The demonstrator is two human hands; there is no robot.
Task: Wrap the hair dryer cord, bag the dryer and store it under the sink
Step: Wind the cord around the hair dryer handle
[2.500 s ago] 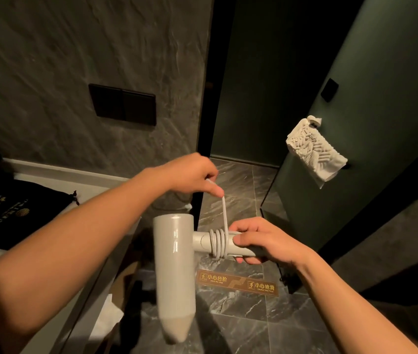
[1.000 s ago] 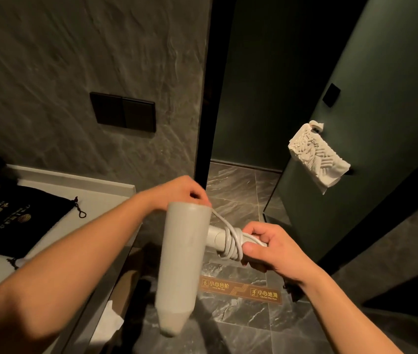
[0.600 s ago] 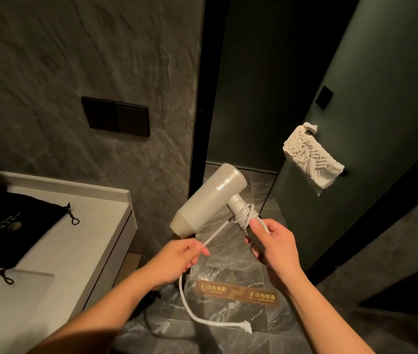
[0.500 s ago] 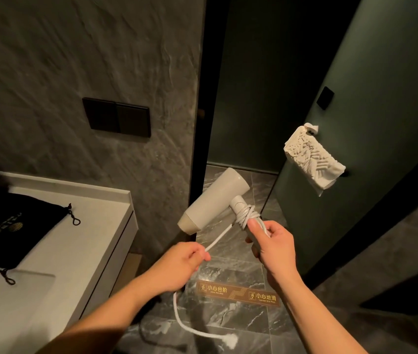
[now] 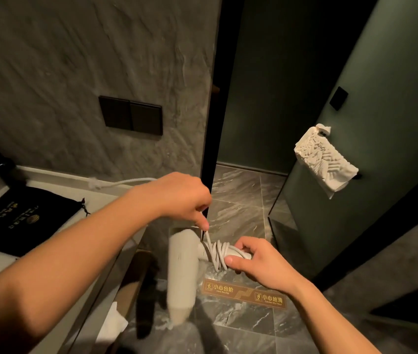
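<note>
Right hand: clamped on the hair dryer handle, lower centre.
Left hand: pinching the cord above the coils.
Black bag: on the counter, left.

Your desk carries the black drawstring bag; the floor has a caution sign strip on it.

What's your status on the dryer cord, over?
Right hand gripping dryer handle. Left hand pinching cord, coils on handle, plug end trailing. Black bag on counter, unopened. Nothing in the way.
</note>
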